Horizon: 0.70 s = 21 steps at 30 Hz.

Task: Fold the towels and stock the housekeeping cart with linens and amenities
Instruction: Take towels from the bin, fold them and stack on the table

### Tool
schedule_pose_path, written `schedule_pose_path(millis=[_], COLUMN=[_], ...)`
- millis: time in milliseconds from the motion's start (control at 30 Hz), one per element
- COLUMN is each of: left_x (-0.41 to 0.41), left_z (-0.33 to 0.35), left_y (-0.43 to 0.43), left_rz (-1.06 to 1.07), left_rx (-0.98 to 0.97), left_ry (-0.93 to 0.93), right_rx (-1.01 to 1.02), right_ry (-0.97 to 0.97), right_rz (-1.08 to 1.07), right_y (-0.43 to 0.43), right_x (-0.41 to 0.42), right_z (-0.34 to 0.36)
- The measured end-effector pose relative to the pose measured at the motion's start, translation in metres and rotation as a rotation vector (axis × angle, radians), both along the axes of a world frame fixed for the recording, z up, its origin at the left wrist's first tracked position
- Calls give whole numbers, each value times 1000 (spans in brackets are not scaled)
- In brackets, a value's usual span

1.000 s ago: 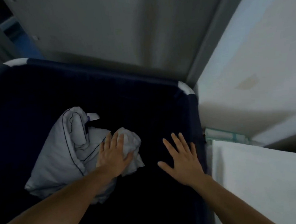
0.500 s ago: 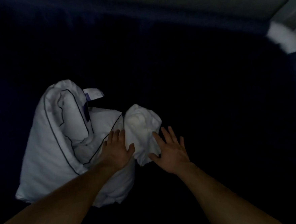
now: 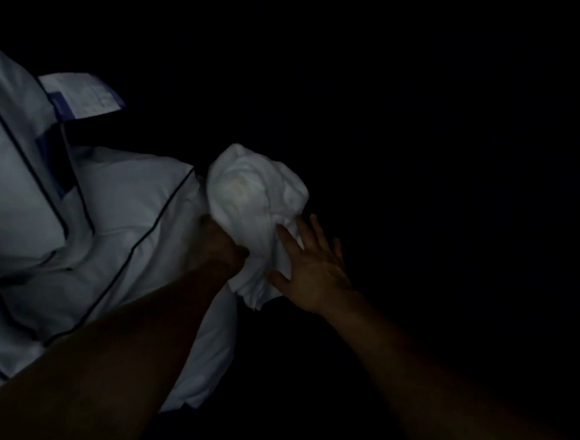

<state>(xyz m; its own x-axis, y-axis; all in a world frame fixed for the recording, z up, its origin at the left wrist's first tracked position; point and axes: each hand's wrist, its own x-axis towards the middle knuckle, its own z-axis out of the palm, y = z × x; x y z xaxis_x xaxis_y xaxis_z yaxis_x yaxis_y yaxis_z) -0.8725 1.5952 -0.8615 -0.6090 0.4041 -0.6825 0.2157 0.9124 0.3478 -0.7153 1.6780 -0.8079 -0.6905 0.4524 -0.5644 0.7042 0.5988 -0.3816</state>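
**Q:** Where did the linens lie?

**A:** The white pillow [image 3: 77, 234], edged in dark piping, filled the left of the view against a dark surround. The crumpled towel [image 3: 256, 201] touched its right corner, bunched rather than flat.

**Q:** State of each grip?

**A:** The right grip [image 3: 314, 269] was spread, with straight fingers touching the towel's right flank, probably to steady the bundle. The left grip [image 3: 220, 245] sat under the towel. Its fingers were covered, so whether it clamped the cloth could not be told.

**Q:** Anything smaller?

**A:** A label [image 3: 80, 93] projected from the pillow's upper edge.
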Motion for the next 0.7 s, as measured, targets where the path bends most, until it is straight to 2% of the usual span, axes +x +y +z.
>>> schedule_pose_path(millis=[133, 333, 500, 600, 700], left_x=[1, 20, 38, 49, 62], left_z=[36, 149, 260, 335, 416], left_y=[-3, -11, -11, -12, -14], left_rz=[19, 139, 36, -127, -244], left_rx=[129, 304, 432, 441, 536], left_ry=[-157, -336, -352, -294, -168], right_rx=[15, -37, -12, 10, 8], right_ry=[-1, -7, 32, 145, 292], right_rz=[-36, -82, -120, -118, -118], right_y=[2, 6, 11, 16, 17], right_x=[5, 18, 36, 52, 72], right_z=[29, 110, 195, 254, 310])
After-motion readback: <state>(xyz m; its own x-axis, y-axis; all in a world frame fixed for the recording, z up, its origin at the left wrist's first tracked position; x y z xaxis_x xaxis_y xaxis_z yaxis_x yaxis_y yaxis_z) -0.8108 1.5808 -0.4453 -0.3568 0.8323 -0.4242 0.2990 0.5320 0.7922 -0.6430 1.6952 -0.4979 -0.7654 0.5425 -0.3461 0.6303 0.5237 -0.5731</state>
